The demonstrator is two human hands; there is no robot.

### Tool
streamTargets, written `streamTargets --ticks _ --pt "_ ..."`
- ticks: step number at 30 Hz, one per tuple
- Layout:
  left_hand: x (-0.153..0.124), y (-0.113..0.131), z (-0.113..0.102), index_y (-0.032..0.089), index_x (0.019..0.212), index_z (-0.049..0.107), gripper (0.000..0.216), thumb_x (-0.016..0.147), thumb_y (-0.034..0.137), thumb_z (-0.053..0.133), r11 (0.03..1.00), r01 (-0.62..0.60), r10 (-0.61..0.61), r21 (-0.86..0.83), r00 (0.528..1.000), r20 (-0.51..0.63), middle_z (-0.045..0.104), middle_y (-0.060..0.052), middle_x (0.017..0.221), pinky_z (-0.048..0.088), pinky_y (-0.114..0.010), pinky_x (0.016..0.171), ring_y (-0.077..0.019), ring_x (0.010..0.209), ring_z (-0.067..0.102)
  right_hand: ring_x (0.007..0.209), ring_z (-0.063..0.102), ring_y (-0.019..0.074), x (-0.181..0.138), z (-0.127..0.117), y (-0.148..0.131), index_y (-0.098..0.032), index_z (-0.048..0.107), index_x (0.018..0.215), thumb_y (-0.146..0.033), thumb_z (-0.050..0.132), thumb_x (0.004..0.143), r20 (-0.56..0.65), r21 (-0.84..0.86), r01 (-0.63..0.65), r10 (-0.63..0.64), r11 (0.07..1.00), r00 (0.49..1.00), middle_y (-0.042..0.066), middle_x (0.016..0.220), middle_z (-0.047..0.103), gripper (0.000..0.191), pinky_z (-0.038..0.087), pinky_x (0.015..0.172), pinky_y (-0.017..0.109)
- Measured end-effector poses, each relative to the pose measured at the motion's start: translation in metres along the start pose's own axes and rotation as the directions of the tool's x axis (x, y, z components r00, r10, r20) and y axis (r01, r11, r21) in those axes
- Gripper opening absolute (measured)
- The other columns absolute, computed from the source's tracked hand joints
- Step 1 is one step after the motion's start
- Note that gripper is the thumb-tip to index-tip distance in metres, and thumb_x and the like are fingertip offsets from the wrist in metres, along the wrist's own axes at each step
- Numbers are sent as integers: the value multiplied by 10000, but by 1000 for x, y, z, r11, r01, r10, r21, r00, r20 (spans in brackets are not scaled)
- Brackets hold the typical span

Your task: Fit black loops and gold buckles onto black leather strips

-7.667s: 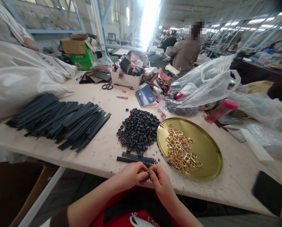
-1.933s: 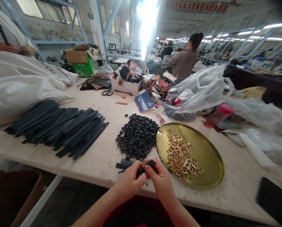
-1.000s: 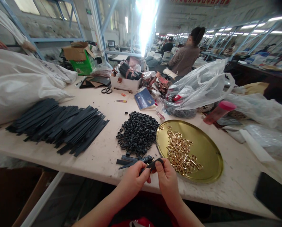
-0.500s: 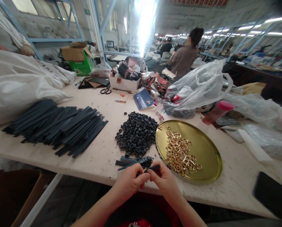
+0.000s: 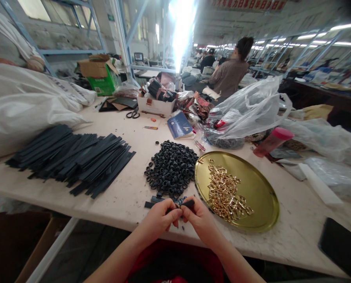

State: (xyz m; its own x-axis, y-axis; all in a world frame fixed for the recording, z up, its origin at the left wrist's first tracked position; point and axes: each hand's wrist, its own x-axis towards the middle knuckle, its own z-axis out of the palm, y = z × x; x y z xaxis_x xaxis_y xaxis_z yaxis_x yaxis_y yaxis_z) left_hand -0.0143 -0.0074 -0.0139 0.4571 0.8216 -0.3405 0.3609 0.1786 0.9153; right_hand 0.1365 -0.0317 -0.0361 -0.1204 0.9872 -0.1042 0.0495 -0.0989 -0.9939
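Both hands meet at the table's front edge over one dark strap. My left hand [image 5: 164,215] is closed, its thumb and fingers pinching the strap near a small gold buckle that is mostly hidden. My right hand [image 5: 196,216] grips the same black strap [image 5: 188,203], whose end sticks out past the fingers. Just behind the hands lie a few straps [image 5: 150,204], partly covered by them. Beyond is a heap of small black loops [image 5: 172,167]. Right of it, gold buckles [image 5: 225,192] are piled on a round golden tray [image 5: 259,188].
Many flat black strips [image 5: 75,157] lie at left beside a white sack [image 5: 24,106]. Scissors [image 5: 133,114], a blue booklet [image 5: 179,125], a white box [image 5: 156,106] and plastic bags [image 5: 252,106] stand behind. A pink-lidded bottle [image 5: 274,141] and black phone-like slab [image 5: 340,245] are at right. Other people sit farther back.
Both hands have risen slightly and cover more of the straps behind them. They keep their hold on the strap. The whole view has shifted a little.
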Motion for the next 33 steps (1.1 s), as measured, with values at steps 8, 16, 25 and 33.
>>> streamTargets --ticks 8,16,25,33 --pt "13 -16 1 174 976 514 260 780 334 450 997 -81 80 -5 993 -90 553 50 571 350 -181 419 -74 417 441 712 560 152 44 -40 13 -180 590 811 -331 334 877 12 -652 111 -137 750 991 45 764 603 305 403 646 255" --pt "14 -14 -6 178 774 527 238 784 394 428 995 17 9 100 967 -255 471 73 462 318 -192 440 -79 394 406 793 538 178 77 -45 22 -180 568 663 -175 530 747 -19 -746 103 -177 658 984 55 783 569 92 372 708 279" --pt "20 -1 8 174 689 524 244 779 374 420 993 -58 76 107 981 -178 456 66 472 315 -184 455 -84 445 427 543 518 98 26 -24 -4 -180 503 694 -422 616 702 -71 191 -98 114 977 991 -42 590 541 267 429 567 241" --pt "13 5 -6 167 641 514 231 752 341 410 965 12 -21 262 999 31 435 66 426 260 -183 395 -81 394 392 507 502 96 14 -20 -3 -159 627 741 -410 708 590 -63 221 -158 176 962 982 -24 564 578 304 414 525 245"
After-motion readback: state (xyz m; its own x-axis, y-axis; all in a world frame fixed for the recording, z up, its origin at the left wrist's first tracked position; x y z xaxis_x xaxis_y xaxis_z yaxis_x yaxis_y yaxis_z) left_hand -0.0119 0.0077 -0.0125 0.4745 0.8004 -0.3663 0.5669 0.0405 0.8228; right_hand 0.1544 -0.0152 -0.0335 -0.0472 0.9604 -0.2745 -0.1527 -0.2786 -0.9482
